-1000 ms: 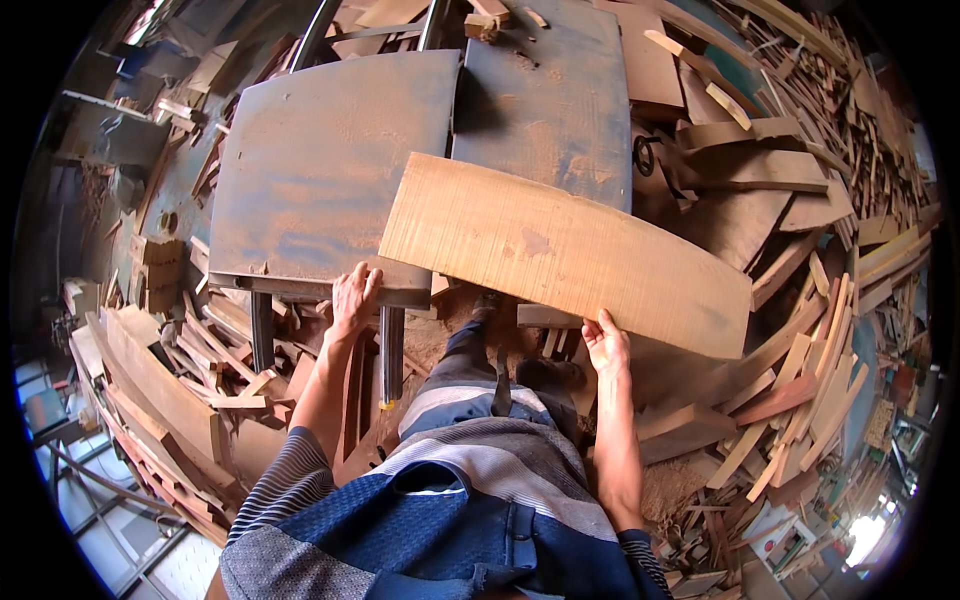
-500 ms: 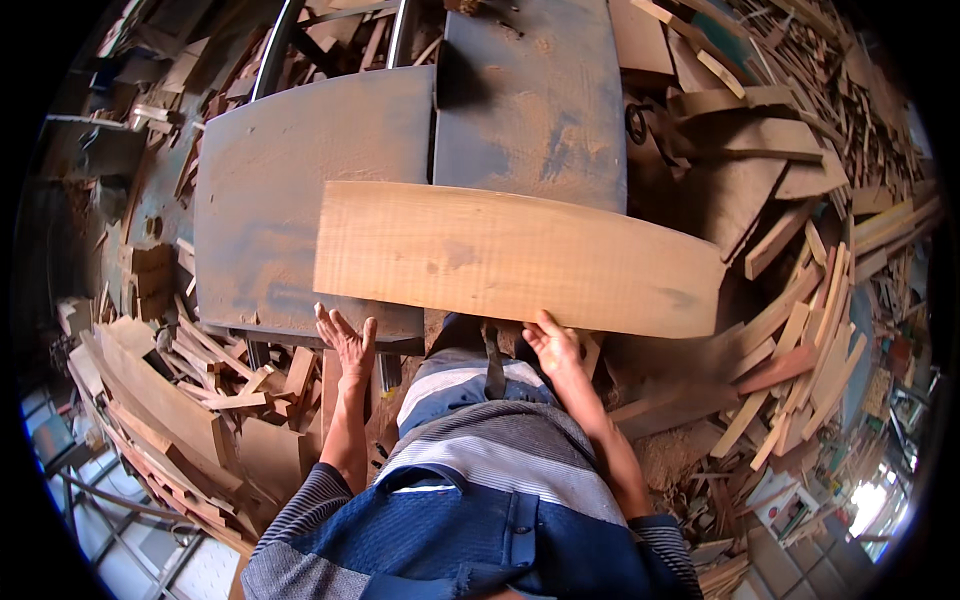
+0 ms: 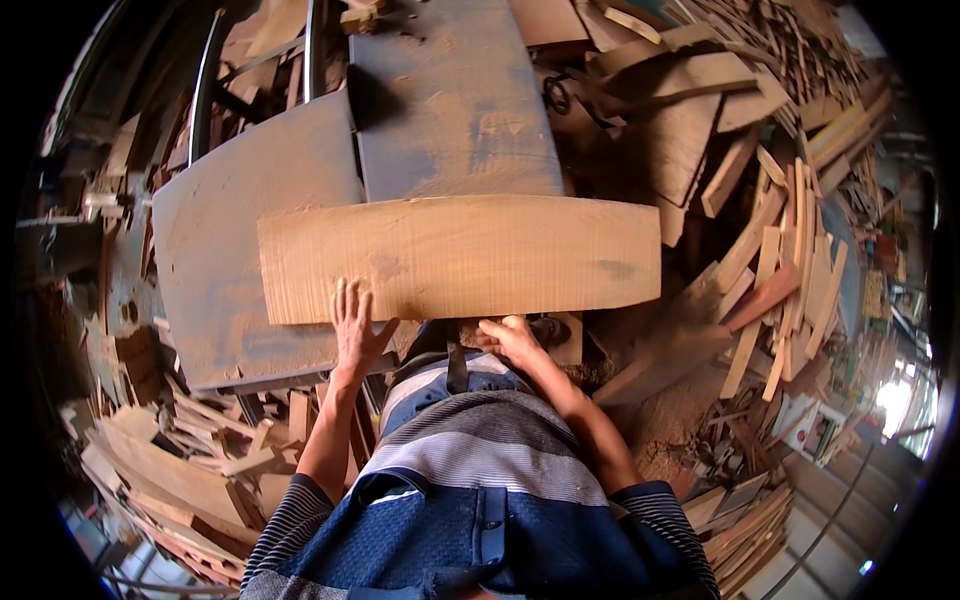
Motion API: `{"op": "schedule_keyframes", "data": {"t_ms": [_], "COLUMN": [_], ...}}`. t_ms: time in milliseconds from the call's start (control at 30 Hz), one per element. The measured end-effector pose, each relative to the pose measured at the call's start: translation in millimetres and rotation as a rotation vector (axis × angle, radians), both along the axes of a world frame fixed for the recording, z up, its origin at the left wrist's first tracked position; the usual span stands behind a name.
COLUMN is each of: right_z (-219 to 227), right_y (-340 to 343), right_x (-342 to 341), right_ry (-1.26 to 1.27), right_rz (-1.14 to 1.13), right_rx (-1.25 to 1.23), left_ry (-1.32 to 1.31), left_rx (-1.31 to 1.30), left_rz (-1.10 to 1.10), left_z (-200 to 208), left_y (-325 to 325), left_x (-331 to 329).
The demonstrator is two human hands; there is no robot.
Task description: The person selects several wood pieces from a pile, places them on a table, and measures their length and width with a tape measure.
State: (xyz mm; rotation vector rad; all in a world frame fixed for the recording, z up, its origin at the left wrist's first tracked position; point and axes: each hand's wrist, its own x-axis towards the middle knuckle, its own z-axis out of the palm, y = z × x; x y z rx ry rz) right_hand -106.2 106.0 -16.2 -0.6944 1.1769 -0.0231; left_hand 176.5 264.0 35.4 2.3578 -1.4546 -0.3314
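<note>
Wooden planks [image 3: 175, 465] lie stacked to the left of a broad, pale board [image 3: 480, 260], on its near side. Next comes a sawdust-dusted, blue-grey tabletop [image 3: 230, 250], reaching in behind the board's left end. The person's left hand [image 3: 355, 335] is at the board's near edge, left of its middle — fingers stretched over the edge across the upper face, thumb apart, nothing clasped. A second tabletop [image 3: 440, 110] extends away beyond the board, which spans the near parts of both, its right end jutting past. The right hand [image 3: 510, 340] is at the near edge, just right of the board's middle, fingers curled — I cannot tell whether they grip it. Past the board's right end lie narrow wooden strips [image 3: 830, 295] in a loose heap.
</note>
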Motion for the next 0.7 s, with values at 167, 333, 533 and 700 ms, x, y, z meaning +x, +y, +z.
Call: {"op": "schedule_keyframes", "data": {"t_ms": [167, 333, 533, 700], "right_z": [11, 36, 20, 13], "right_y": [8, 79, 146, 129], "right_x": [-120, -233, -252, -248], "right_ry": [0.333, 0.843, 0.835, 0.751], "right_rz": [0.222, 0.778, 0.809, 0.786], "right_rx": [-0.934, -0.626, -0.499, -0.514], "left_ry": [0.054, 0.053, 0.032, 0.054], "left_rx": [-0.025, 0.025, 0.122, 0.283], "left_rz": [-0.297, -0.344, -0.339, -0.300], "left_z": [-10, -17, -9, -5], "left_y": [-70, -106, -120, -109], "left_x": [-29, -57, -68, -65]}}
